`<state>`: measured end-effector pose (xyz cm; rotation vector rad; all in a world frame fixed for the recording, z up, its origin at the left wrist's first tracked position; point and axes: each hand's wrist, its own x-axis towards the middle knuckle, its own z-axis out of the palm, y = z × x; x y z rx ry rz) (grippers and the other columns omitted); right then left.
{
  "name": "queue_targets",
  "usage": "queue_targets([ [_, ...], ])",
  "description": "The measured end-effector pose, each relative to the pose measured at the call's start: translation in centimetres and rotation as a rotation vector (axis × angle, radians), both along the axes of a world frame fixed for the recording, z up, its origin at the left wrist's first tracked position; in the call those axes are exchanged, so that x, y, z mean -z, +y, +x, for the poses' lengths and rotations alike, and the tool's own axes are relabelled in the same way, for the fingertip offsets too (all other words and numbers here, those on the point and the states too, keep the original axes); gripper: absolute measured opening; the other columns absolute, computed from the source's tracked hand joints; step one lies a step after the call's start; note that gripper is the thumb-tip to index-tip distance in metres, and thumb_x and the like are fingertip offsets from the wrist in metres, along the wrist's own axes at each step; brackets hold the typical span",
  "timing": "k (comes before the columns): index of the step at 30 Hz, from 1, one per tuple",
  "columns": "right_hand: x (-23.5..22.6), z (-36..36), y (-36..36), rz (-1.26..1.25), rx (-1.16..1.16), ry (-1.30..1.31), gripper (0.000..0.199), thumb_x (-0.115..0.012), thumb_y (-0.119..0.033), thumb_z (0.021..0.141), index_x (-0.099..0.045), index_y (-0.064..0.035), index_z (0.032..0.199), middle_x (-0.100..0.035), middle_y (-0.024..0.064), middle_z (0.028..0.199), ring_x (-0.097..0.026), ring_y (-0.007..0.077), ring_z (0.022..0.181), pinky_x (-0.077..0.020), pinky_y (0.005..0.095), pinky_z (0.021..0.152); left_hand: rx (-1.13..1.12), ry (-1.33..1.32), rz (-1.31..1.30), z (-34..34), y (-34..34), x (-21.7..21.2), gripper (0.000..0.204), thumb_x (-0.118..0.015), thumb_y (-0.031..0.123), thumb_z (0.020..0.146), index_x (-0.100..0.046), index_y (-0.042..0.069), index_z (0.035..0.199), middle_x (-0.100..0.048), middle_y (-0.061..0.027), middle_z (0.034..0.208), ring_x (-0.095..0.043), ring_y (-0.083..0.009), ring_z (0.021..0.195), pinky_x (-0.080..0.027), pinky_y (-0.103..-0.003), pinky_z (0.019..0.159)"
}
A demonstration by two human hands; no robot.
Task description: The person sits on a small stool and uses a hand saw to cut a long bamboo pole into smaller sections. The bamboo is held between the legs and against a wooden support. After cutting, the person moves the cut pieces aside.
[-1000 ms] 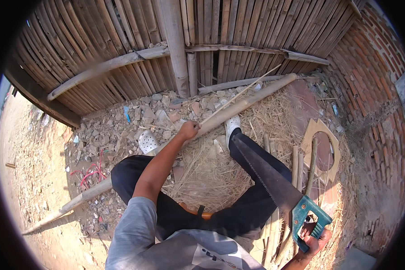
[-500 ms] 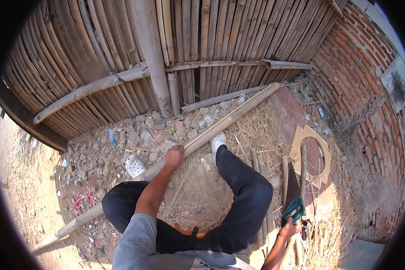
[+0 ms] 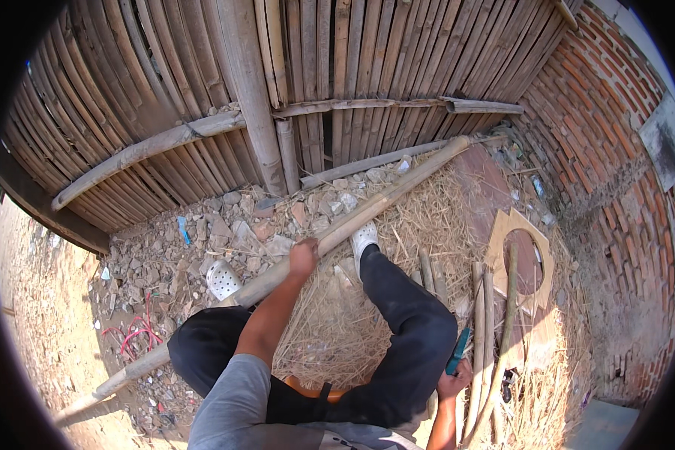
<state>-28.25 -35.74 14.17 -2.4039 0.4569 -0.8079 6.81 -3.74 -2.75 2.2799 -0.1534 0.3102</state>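
Observation:
A long bamboo pole (image 3: 390,196) runs slantwise from the lower left to the upper right, passing between my legs and feet. My left hand (image 3: 304,256) is closed over the top of it, near the middle. Low on the right, beside my right knee, my right hand (image 3: 453,378) is shut on a handsaw, whose teal handle (image 3: 460,349) shows above the fingers. The saw is turned nearly edge-on, so its blade can hardly be made out. Several thin wooden poles (image 3: 487,330) lie just right of that hand.
Stones and rubble (image 3: 236,214) lie along the foot of a bamboo slat wall (image 3: 382,60). A brick wall (image 3: 622,217) rises on the right. A wooden board with a round hole (image 3: 495,238) lies on straw. Red cord (image 3: 137,330) is at the left. I sit on something orange (image 3: 300,388).
My right hand has carried the saw leftward to my right knee and turned it, uncovering the thin poles. My left hand has shifted slightly up and right along the bamboo pole.

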Motion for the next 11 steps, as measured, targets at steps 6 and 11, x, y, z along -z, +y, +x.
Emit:
queue_targets([
  [6, 6.6, -2.8, -2.0, 0.413, 0.093, 0.145, 0.022, -0.071, -0.011, 0.073, -0.053, -0.0005, 0.063, -0.053, 0.0125, 0.064, -0.056, 0.0259, 0.063, -0.0408, 0.0375, 0.058, -0.017, -0.080, -0.009, 1.6, -3.5, 0.0, 0.016, -0.062, 0.006, 0.077, -0.069, 0.005, 0.091, -0.066, -0.0185, 0.087, -0.064, -0.0380, 0.080, -0.051, -0.044, 0.071],
  [11, 9.2, -1.8, 0.3, 0.045, -0.213, 0.244, 0.030, -0.076, -0.023, 0.072, -0.063, -0.0010, 0.087, -0.064, 0.0181, 0.080, -0.064, 0.0255, 0.078, -0.0449, 0.0458, 0.068, -0.034, -0.027, -0.041, 2.5, -3.8, 0.9, 0.015, -0.063, 0.008, 0.079, -0.071, 0.007, 0.092, -0.066, -0.0213, 0.086, -0.065, -0.0381, 0.083, -0.051, -0.044, 0.077],
])
